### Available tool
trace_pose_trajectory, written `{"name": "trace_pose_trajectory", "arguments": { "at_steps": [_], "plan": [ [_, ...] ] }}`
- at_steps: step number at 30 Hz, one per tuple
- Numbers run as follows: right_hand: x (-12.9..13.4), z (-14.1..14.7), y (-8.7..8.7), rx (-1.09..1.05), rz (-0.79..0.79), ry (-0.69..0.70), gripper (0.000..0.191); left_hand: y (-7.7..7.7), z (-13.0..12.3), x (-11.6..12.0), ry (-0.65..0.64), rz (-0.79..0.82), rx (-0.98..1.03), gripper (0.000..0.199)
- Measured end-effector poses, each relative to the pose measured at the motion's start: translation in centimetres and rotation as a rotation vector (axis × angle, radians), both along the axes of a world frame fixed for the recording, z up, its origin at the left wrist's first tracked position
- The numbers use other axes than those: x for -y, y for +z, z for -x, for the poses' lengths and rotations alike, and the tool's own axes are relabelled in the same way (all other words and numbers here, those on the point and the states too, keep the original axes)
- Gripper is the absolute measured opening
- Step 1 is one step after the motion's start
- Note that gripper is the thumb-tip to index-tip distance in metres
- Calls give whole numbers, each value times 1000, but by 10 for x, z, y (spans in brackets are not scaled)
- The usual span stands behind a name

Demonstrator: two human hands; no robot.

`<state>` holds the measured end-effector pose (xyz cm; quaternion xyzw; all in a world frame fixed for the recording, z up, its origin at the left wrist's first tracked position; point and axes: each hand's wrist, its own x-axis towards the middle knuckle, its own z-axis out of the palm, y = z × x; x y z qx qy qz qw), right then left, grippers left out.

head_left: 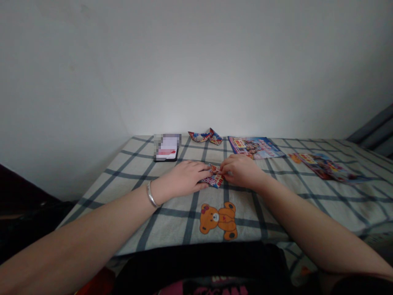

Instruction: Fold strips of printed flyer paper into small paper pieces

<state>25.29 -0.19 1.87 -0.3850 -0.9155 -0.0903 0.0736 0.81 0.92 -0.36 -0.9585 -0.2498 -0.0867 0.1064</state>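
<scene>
A small folded piece of colourful printed paper (215, 178) lies on the checked cloth (276, 192) between both hands. My left hand (184, 178) rests flat on the paper's left part, fingers together, a silver bangle at the wrist. My right hand (241, 170) pinches the paper's right edge with its fingertips. Most of the paper is hidden under the fingers.
A finished folded paper shape (205, 136) sits at the back by the wall. A phone (166, 147) lies at back left. Two colourful printed sheets, one (254, 147) and another (327, 166), lie at right. A bear print (219, 219) marks the cloth near its front edge.
</scene>
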Motion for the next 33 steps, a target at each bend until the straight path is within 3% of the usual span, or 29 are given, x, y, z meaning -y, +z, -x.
{"name": "trace_pose_trajectory", "arguments": {
  "at_steps": [14,23,28,33],
  "plan": [
    [3,-1,4,89,13,-80,17,2,0,3,25,22,-4,39],
    [-2,-11,4,26,90,-101,17,10,10,0,14,105,-45,42],
    [-4,-14,2,-7,123,-112,17,6,16,-8,-72,7,-27,40],
    [-4,-11,0,-1,99,-136,16,12,10,0,-101,-46,-12,30]
  ]
}}
